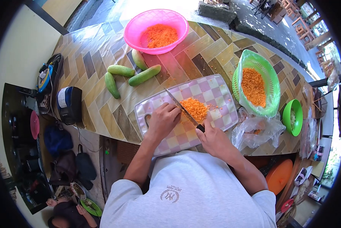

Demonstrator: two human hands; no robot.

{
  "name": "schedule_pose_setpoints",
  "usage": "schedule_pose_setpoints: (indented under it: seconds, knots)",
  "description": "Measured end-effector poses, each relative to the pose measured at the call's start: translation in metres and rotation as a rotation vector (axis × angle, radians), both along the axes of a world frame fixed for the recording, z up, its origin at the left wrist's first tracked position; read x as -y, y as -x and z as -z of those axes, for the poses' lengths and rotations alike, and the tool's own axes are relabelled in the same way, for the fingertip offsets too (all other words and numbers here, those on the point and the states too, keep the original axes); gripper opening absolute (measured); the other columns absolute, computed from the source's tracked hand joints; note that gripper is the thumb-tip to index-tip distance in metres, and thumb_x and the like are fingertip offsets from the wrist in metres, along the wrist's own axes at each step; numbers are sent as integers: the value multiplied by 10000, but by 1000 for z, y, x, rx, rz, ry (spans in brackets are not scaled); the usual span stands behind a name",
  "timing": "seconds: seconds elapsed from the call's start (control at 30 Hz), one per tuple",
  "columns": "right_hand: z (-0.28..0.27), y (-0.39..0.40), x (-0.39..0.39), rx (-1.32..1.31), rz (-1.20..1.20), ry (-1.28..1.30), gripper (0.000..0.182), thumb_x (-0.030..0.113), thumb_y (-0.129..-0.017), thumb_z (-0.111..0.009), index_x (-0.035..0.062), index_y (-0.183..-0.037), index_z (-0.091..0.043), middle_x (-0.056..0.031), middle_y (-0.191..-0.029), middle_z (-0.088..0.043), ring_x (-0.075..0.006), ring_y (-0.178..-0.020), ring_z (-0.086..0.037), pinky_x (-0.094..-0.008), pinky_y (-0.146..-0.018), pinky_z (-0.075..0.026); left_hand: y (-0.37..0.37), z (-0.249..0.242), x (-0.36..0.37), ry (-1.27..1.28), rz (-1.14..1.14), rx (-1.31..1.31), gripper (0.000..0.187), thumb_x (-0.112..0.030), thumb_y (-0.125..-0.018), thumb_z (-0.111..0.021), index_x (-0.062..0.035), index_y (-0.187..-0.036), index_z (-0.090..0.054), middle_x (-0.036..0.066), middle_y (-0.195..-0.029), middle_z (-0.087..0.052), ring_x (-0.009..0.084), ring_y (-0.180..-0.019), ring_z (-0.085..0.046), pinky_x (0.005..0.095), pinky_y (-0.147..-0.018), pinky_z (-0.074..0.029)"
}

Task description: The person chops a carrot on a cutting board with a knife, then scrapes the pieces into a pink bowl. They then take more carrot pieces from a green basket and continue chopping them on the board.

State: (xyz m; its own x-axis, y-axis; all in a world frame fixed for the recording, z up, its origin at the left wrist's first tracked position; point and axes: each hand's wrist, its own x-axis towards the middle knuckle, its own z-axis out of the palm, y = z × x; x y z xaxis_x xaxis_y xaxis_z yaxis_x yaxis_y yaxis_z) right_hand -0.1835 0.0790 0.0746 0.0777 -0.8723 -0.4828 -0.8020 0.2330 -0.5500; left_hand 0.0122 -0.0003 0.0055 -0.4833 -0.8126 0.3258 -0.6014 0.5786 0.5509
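Chopping in hand: right hand [216, 140] was clamped on black handle of long steel knife [183, 111], blade over heap of finely chopped orange carrot [194, 109] mid pink-and-white checked plastic cutting board [216, 95]. Left hand [163, 119] curled loosely, fingertips steadying blade beside heap. Carrot bits judged light, loose, damp, scattering easily; best scooped on flat of blade, not pinched.

We log chopping board [201, 95]: pink-and-white checks. Chopped carrot pile [194, 108]: bright orange. Knife [183, 111]: black handle, steel-grey blade. Pink basket [155, 19]: orange shreds inside. Green basket [271, 81]: clear liner, orange shreds. Small bowl [298, 108]: vivid green. Four cucumbers [144, 75]: green, paler ends. Counter [94, 57]: herringbone tiles, brown, tan, olive. We note shirt [189, 190]: pale grey, small printed emblem.
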Motion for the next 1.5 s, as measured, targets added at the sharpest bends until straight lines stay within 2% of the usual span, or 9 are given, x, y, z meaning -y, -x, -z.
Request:
schedule_pose_setpoints:
  seconds: [0.17,0.27,0.4,0.57,0.67,0.9,1.2,1.27,1.5]
  knots:
    - [-20,7,-5,116,78,42,304,258,-987,-501,-8,-1112,-424,-303,-743,-630,-501,-738,-633,-580,-680,-491,5,-16,4,72,-72,-252,111,-31,-748,-773,-54,-843,-722,63,-828,-694,220,-757,-662,321,-686,-537]
    - [-7,4,-18,125,48,115,316,276,-987,-500,-1,-1117,-420,-286,-737,-638,-488,-733,-641,-575,-682,-497,-7,-19,3,105,-236,-321,111,-8,-753,-781,-52,-843,-733,67,-810,-695,209,-742,-669,314,-674,-537]
    - [9,0,-25,83,-53,12,325,291,-989,-492,10,-1136,-422,-280,-744,-644,-486,-731,-644,-574,-687,-503,-23,-18,0,85,-272,-321,111,-24,-761,-783,-44,-851,-720,71,-797,-684,231,-740,-659,331,-660,-524]
    - [22,0,-25,39,-110,26,329,297,-993,-487,15,-1148,-420,-279,-755,-648,-491,-737,-643,-583,-699,-498,-21,-13,-1,82,-238,-291,105,-30,-765,-788,-48,-851,-731,68,-803,-693,212,-744,-668,315,-665,-527]
    - [25,8,-23,45,-14,98,316,289,-998,-483,1,-1109,-417,-273,-745,-646,-493,-735,-640,-593,-711,-492,-18,-12,-3,57,-227,-289,103,-31,-767,-786,-51,-854,-735,69,-813,-698,211,-753,-674,314,-669,-531]
    - [15,20,-20,50,-21,160,273,261,-1003,-476,3,-1077,-430,-246,-722,-644,-467,-681,-642,-554,-632,-514,-3,-5,-1,-12,-107,-195,113,15,-774,-729,-46,-868,-724,70,-868,-698,248,-825,-674,349,-728,-538]
    - [8,5,-20,-248,-185,203,261,269,-1000,-497,13,-983,-452,-191,-654,-642,-381,-592,-663,-479,-533,-538,-10,-6,3,58,-86,-169,156,65,-672,-652,-82,-723,-642,33,-835,-661,226,-737,-584,336,-655,-489]
    - [28,9,-20,-254,-194,227,273,270,-994,-514,6,-998,-445,-203,-653,-638,-386,-585,-655,-483,-514,-525,-9,-4,1,45,-51,-152,146,53,-665,-655,-82,-719,-643,28,-823,-644,225,-727,-571,339,-660,-487]
    - [19,13,-11,-258,-175,177,274,278,-1016,-466,9,-965,-453,-194,-637,-637,-382,-598,-671,-488,-521,-537,3,-9,-8,-30,71,-69,211,10,-616,-686,-125,-775,-712,3,-831,-613,206,-741,-557,331,-683,-476]
